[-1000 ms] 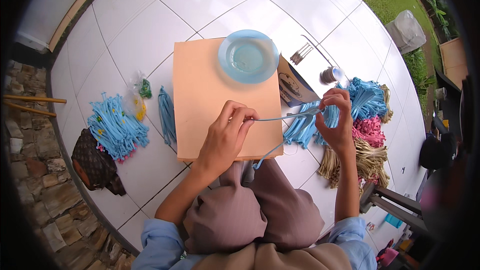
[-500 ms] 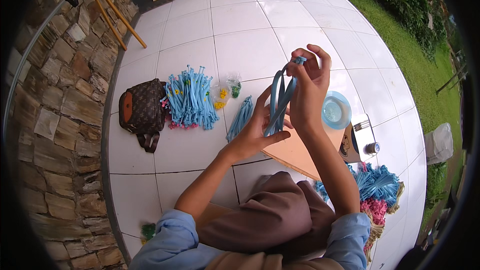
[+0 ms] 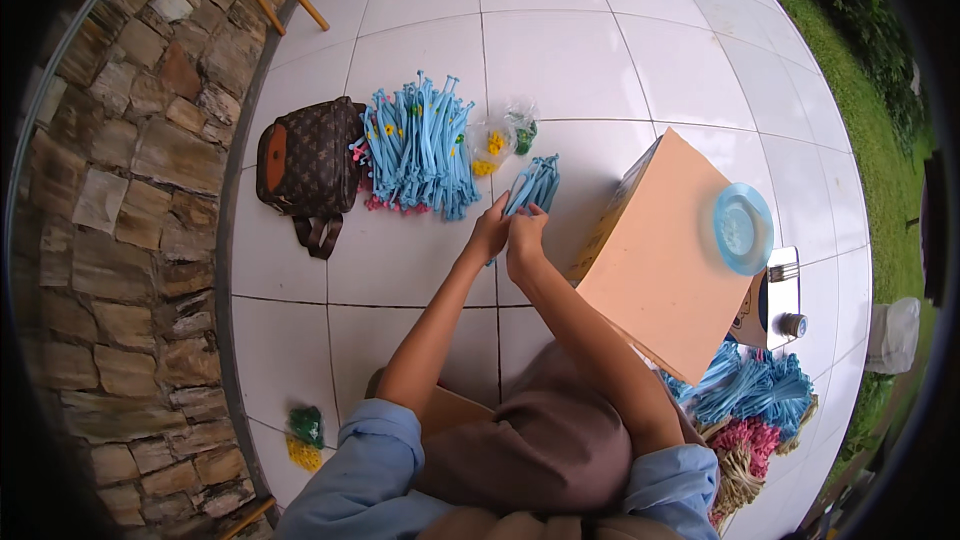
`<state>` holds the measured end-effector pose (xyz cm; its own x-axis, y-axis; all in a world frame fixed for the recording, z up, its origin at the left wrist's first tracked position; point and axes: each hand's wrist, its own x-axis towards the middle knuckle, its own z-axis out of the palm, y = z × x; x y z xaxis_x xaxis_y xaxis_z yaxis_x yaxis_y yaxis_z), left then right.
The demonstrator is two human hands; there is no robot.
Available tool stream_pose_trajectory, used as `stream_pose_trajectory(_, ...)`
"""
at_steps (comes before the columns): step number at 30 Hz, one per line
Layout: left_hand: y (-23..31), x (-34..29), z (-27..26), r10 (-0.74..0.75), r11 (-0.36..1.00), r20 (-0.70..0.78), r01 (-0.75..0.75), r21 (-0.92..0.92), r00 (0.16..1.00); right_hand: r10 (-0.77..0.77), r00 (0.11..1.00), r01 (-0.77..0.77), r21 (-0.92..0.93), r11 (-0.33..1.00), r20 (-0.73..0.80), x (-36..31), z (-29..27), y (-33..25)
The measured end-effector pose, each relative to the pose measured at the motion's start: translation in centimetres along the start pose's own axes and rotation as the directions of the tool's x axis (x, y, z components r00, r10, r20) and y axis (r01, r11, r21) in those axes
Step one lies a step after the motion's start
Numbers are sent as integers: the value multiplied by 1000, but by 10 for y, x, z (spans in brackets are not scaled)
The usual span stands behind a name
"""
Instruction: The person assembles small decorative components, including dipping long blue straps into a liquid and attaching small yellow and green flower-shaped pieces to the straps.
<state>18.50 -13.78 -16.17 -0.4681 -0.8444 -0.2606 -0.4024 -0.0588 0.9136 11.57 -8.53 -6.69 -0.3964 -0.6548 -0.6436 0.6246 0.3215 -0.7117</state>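
Observation:
My left hand (image 3: pixel 489 231) and my right hand (image 3: pixel 526 238) are close together, low over the floor, with fingers closed on a light-blue strap that they mostly hide. A scrap of its blue shows below the left hand. Just beyond my fingertips lies a small bundle of light-blue straps (image 3: pixel 537 186); where the held strap ends and the bundle begins, I cannot tell. Left of it is a larger pile of similar knob-ended straps (image 3: pixel 421 150), with yellow and green bits on it and pink ends peeking from beneath.
A brown patterned bag (image 3: pixel 308 160) stands left of the pile. Clear packets (image 3: pixel 490 147) hold yellow and green pieces. On the right, a cardboard box (image 3: pixel 668 250) carries a blue bowl (image 3: pixel 743 228) at its edge. Blue straps (image 3: pixel 757 385) and pink ones (image 3: pixel 746 443) are heaped nearby.
Both hands have come down and left from above the box, bringing the looped light-blue strap to the small bundle. The view has shifted, and the whole box top now shows.

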Motion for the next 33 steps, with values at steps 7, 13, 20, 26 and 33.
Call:
stream_pose_trajectory(7, -22, 17, 24, -93, 906, 15, 91, -412, 996, -36, 994, 54, 172, 984, -106, 60, -15, 44)
stream_pose_trajectory(13, 4, -19, -2, -37, 934, -76, 7, -357, 996, -113, 991, 115, 31, 993, -66, 31, 2, 46)
stream_pose_trajectory(20, 219, -79, -53, 270, 721, -558, -549, -423, 785, -339, 863, 237, 292, 927, 376, -115, 58, -115)
stream_pose_trajectory(26, 318, -95, 44, 533, 466, -213, -494, -734, 819, -671, 398, 910, -177, 375, 625, -152, -71, -226)
stream_pose_trajectory(33, 292, -152, 228, 591, 752, 545, -161, -639, 595, -782, 584, 744, -241, 623, -218, -182, -308, -189)
